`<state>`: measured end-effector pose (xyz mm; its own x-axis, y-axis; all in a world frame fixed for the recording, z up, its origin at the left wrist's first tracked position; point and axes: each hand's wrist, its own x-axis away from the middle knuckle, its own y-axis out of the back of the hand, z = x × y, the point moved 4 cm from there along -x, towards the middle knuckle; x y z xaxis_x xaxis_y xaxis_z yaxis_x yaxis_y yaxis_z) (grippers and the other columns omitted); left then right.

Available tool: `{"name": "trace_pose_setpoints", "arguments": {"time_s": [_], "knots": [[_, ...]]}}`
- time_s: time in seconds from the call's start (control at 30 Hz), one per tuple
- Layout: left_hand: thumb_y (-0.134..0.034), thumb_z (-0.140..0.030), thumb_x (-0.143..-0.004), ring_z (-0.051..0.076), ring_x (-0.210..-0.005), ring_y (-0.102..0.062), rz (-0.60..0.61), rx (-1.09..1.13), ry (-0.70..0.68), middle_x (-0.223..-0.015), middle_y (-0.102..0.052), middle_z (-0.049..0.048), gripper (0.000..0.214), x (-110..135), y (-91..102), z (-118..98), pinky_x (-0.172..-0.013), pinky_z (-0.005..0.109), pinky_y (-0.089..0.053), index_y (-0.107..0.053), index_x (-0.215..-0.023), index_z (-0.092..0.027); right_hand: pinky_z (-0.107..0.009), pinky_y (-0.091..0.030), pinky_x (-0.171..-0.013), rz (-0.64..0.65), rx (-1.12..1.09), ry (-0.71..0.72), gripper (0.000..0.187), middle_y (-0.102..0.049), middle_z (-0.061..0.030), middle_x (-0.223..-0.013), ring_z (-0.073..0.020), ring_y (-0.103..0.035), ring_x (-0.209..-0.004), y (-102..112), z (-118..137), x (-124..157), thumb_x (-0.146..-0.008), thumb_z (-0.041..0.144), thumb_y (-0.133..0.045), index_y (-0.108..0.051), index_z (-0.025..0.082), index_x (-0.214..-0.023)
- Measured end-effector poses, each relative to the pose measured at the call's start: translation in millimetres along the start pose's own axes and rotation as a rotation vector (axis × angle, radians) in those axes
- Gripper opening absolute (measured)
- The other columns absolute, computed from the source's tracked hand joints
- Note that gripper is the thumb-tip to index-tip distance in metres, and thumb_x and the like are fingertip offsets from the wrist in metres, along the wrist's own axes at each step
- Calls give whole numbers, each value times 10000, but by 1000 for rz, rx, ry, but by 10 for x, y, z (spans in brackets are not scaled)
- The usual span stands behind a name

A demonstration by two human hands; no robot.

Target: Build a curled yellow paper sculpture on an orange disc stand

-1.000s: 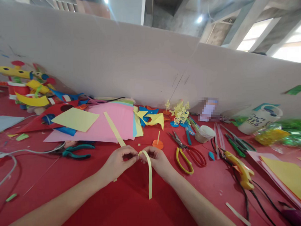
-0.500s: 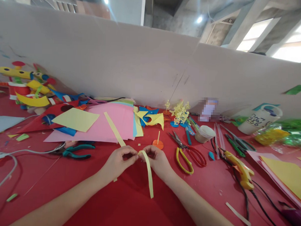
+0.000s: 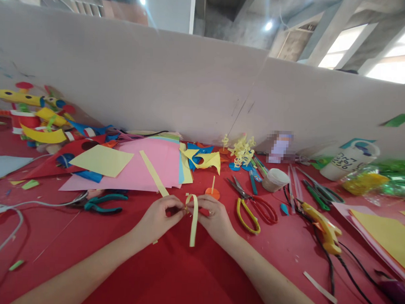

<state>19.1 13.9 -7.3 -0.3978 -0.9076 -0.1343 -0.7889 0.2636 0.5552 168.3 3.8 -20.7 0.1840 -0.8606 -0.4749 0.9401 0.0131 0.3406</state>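
My left hand (image 3: 160, 219) is pinched closed at the near middle of the table, on the end of a narrow pale yellow paper strip (image 3: 194, 222). The strip arches up from the fingertips and its loose end hangs down between the hands. Fingertips of my right hand (image 3: 218, 219) pinch the same strip close to the left ones, partly hidden behind it. Another pale yellow strip (image 3: 152, 170) slants over pink paper down to my left hand; whether it is held there is hidden. Just behind my right hand lies an orange disc (image 3: 212, 193) with a small upright yellow stick.
Scissors with red and yellow handles (image 3: 249, 207) lie to the right, and a yellow glue gun (image 3: 322, 227) with its cable is farther right. Teal-handled pliers (image 3: 104, 202) rest at left. Pink paper sheets (image 3: 121, 182), a small tub (image 3: 275, 180) and curled yellow paper pieces (image 3: 243, 151) are behind.
The strip's hanging end has swung left and up, and its bend has become a tighter curl. My right fingers have shifted slightly; my left hand has barely moved.
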Motion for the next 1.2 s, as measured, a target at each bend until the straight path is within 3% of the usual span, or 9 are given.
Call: {"name": "trace_pose_setpoints", "arguments": {"time_s": [0.17,0.3,0.5,0.73,0.87,0.97,1.1,1.2], "knots": [[-494,-216,-794,147,-678,-541,15,-117,-103,-723,-574,16,143,2,-4,-54,-656,270,-436,-598,-705,-177,-292,-497,-715,29,10,-17,110,-650,-52,-817,-173,-610,-766,-6,6,-7,-772,201,-612,-696,227,-837],[-512,-253,-798,154,-685,-544,49,-118,-62,-725,-583,17,166,-13,21,-27,-665,278,-430,-607,-685,-175,-269,-480,-652,52,10,-89,71,-632,-30,-723,-152,-584,-684,-12,25,-19,-743,172,-603,-669,196,-733],[-588,-363,-752,156,-670,-572,144,183,122,-702,-623,10,195,-45,42,88,-639,268,-450,-629,-748,-172,-243,-453,-601,98,-340,-431,111,-632,-3,-662,-119,-563,-608,-88,-100,-5,-706,278,-625,-641,167,-701],[-560,-363,-765,134,-620,-524,178,328,154,-633,-596,6,239,-33,23,37,-627,257,-424,-653,-673,-164,-224,-423,-572,112,-546,-508,173,-607,26,-613,-87,-510,-553,-119,-120,2,-683,351,-673,-667,181,-708],[-572,-349,-754,131,-598,-518,158,470,253,-627,-615,27,237,-12,-17,94,-592,252,-415,-671,-687,-144,-249,-457,-609,110,-548,-448,184,-603,18,-674,-107,-546,-611,-112,-98,-4,-710,328,-642,-642,194,-837],[-615,-324,-724,112,-568,-501,90,632,339,-598,-603,16,204,2,-29,147,-584,240,-406,-676,-658,-141,-259,-470,-661,91,-450,-280,199,-579,5,-772,-124,-563,-727,-84,-16,-7,-731,220,-598,-589,214,-930],[-648,-301,-700,97,-555,-470,54,747,375,-557,-556,-8,185,15,-31,153,-582,228,-402,-664,-603,-144,-260,-469,-681,46,-162,-30,190,-519,-17,-877,-124,-537,-758,-50,132,11,-714,118,-593,-599,224,-871],[-650,-302,-700,106,-577,-477,69,769,359,-571,-550,-6,189,25,-39,126,-609,245,-419,-668,-608,-137,-268,-473,-694,22,-37,52,126,-504,-19,-857,-132,-534,-764,-34,191,21,-739,137,-603,-622,230,-822]]}}
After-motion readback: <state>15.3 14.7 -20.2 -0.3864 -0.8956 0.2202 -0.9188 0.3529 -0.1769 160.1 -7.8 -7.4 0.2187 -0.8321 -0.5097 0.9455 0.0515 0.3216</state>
